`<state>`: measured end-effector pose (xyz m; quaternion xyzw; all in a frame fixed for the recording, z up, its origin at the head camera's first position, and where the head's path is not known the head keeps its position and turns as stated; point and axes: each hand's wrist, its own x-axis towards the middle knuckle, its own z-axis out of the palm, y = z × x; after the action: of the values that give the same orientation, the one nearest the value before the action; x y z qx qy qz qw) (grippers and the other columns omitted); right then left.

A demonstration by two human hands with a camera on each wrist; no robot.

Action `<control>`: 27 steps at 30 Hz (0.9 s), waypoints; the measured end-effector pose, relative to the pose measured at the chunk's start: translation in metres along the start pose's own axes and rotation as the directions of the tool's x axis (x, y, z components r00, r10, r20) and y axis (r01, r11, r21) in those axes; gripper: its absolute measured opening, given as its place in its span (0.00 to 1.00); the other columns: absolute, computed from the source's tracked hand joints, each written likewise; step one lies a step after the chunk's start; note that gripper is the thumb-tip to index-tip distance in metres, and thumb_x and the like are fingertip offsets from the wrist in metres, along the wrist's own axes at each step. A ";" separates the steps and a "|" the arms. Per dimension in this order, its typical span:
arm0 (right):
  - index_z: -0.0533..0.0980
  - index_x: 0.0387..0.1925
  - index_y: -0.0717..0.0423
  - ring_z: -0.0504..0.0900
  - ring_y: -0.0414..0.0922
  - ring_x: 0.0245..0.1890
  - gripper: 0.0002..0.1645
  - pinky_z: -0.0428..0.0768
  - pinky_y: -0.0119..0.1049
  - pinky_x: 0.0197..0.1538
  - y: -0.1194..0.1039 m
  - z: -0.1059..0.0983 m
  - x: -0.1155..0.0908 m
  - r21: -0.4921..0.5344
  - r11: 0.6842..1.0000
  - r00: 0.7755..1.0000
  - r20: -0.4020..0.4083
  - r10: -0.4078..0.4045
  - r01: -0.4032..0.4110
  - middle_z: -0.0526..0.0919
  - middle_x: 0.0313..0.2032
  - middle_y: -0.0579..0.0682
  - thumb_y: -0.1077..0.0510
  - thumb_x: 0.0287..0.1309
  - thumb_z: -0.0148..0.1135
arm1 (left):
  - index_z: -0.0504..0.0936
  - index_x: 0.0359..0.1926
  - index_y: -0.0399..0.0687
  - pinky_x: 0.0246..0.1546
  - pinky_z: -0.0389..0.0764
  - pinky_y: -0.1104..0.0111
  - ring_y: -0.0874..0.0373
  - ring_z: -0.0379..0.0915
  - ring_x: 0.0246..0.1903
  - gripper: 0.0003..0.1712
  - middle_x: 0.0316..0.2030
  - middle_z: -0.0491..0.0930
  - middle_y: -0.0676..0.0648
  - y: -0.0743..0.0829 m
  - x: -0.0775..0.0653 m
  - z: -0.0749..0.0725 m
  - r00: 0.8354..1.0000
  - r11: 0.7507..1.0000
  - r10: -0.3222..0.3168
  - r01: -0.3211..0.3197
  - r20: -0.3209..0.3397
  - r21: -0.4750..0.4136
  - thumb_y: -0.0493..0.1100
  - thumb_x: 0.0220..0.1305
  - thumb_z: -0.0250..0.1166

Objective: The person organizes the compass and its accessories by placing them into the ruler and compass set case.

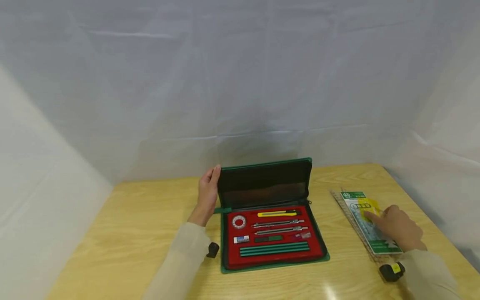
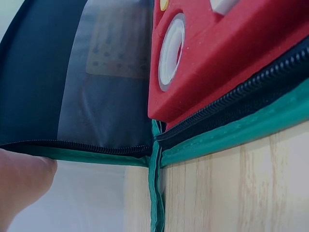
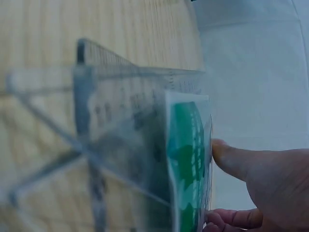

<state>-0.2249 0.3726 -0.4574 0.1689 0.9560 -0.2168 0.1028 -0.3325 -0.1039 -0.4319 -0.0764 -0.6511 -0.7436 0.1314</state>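
A green zip case [image 1: 277,266] with a red tray stands open on the table, its dark lid [image 1: 262,179] raised. My left hand [image 1: 208,191] grips the lid's left edge, with the thumb on the inner side in the left wrist view. At the right, my right hand [image 1: 403,229] holds a clear packet with a green-and-white card [image 1: 369,235] by its right edge. Clear set squares [image 3: 116,106] with printed scales lie against the packet in the right wrist view.
In the tray sit a yellow utility knife [image 1: 277,213], two metal compasses [image 1: 279,230], an eraser [image 1: 241,239], a white ring [image 1: 238,222] and green pencils [image 1: 275,249]. A green strap [image 1: 223,210] sticks out left of the case. White sheeting [image 1: 240,83] hangs behind the wooden table [image 1: 150,233].
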 end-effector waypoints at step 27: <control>0.60 0.10 0.51 0.60 0.39 0.11 0.36 0.64 0.35 0.17 0.013 0.001 0.001 0.071 0.993 0.995 -0.032 -0.095 0.097 0.60 0.09 0.42 0.25 0.48 0.50 | 0.62 0.30 0.28 0.37 0.58 0.64 0.53 0.53 0.30 0.26 0.24 0.56 0.46 0.023 -0.010 0.004 1.000 0.999 -0.019 0.018 0.024 0.031 0.52 0.66 0.51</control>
<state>-0.2211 0.3835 -0.4636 0.1296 0.9558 -0.2536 0.0725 -0.3160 -0.1013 -0.4120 -0.0774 -0.6649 -0.7335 0.1178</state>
